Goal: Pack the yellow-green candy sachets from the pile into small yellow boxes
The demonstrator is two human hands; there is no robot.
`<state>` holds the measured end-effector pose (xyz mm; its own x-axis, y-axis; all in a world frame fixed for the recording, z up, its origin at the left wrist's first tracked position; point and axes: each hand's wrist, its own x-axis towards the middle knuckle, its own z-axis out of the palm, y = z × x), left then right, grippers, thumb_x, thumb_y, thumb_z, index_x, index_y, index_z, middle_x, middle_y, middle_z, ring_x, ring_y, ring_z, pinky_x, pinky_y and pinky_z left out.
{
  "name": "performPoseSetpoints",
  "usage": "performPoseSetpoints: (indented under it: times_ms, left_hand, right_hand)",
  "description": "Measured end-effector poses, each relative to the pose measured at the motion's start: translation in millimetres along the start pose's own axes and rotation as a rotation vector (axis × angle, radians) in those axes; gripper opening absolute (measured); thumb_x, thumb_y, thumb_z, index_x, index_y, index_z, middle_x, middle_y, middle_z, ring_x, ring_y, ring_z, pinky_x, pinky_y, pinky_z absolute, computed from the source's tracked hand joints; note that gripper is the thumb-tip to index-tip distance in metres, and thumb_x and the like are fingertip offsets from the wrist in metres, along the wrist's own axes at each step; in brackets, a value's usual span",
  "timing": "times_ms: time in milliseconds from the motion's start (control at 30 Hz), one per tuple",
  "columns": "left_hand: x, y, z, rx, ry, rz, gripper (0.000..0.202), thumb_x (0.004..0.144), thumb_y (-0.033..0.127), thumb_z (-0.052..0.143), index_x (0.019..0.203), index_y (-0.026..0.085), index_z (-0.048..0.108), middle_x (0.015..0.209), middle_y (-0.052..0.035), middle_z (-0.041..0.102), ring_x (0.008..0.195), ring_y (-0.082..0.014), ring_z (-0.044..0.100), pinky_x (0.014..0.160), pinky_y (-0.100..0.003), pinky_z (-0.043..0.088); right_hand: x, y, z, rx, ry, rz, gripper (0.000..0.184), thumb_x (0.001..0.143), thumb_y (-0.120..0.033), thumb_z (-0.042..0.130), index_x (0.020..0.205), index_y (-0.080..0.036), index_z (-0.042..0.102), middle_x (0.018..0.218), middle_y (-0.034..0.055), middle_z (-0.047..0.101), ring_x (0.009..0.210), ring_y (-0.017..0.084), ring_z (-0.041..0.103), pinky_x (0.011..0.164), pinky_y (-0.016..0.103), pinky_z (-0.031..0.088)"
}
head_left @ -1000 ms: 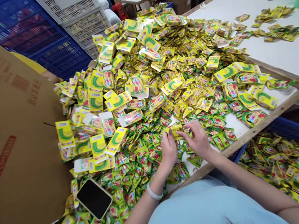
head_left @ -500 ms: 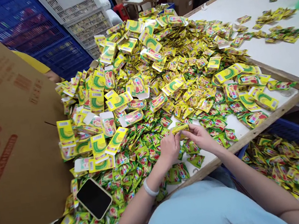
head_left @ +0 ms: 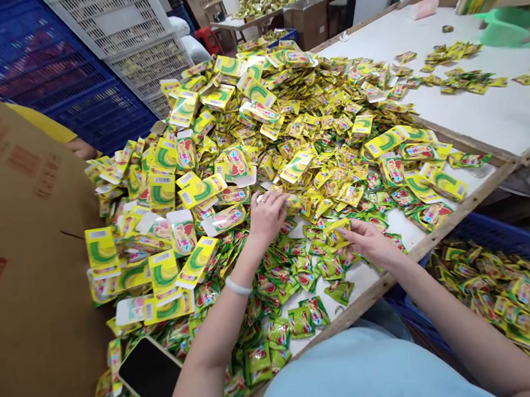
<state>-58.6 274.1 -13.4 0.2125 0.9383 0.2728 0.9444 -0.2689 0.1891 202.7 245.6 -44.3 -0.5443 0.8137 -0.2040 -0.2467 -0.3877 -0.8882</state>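
My right hand [head_left: 370, 243] pinches a small yellow packet [head_left: 337, 233] between thumb and fingers, just above the table's near edge. My left hand [head_left: 267, 216] reaches forward over the heap with curled fingers, close to a yellow piece [head_left: 293, 204] that is blurred. Whether those fingers grip it cannot be made out. Green sachets [head_left: 306, 278] with red fruit pictures lie loose below and between both hands. Left of my left hand are yellow-and-green printed boxes [head_left: 164, 272], some with white flaps sticking out. Yellow sachets [head_left: 323, 181] cover the heap beyond.
A phone [head_left: 151, 375] lies on the sachets at near left, beside a tall cardboard carton [head_left: 26, 266]. A wooden rim [head_left: 400, 272] edges the table. At right, a blue crate [head_left: 516, 238] holds more packets. Stacked crates [head_left: 113, 24] and another person's hand [head_left: 82, 149] are behind.
My hands have parted. The left has left the yellow packet and moved forward and left to the heap; the right keeps the packet, slightly further right. The view has shifted a little.
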Motion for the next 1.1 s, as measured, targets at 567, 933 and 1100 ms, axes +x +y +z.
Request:
performPoseSetpoints:
  times_ms: [567,933,1100]
  left_hand:
    - [-106,53,19.0,-0.775,0.576,-0.314,0.026,0.094,0.033,0.056,0.118,0.023,0.061,0.127,-0.0129,0.061,0.125,-0.0245,0.056,0.107,-0.048,0.045]
    - [-79,85,-9.5,-1.757,0.367,-0.696,0.043,0.072,0.036,0.079,0.11,0.019,0.066,0.091,-0.0018,0.071,0.08,-0.018,0.07,0.08,-0.033,0.056]
    - [-87,98,-20.7,-1.523,0.118,-0.633,0.031,0.065,0.032,0.084,0.086,0.015,0.069,0.077,-0.003,0.07,0.071,-0.0179,0.066,0.074,-0.032,0.056]
  right_hand:
    - [6,27,45,0.239,-0.084,0.155,0.04,0.068,-0.047,0.086,0.089,-0.019,0.065,0.072,-0.0013,0.07,0.052,0.012,0.065,0.041,0.019,0.048]
    - [-27,-3,49,-0.038,-0.177,0.056,0.032,0.078,-0.048,0.078,0.086,-0.019,0.065,0.061,-0.0029,0.065,0.036,0.01,0.055,0.034,0.02,0.046]
    - [-15,-52,57,-0.257,0.075,-0.482,0.018,0.087,-0.039,0.07,0.096,-0.024,0.064,0.08,0.0006,0.067,0.045,0.01,0.053,0.039,0.024,0.046]
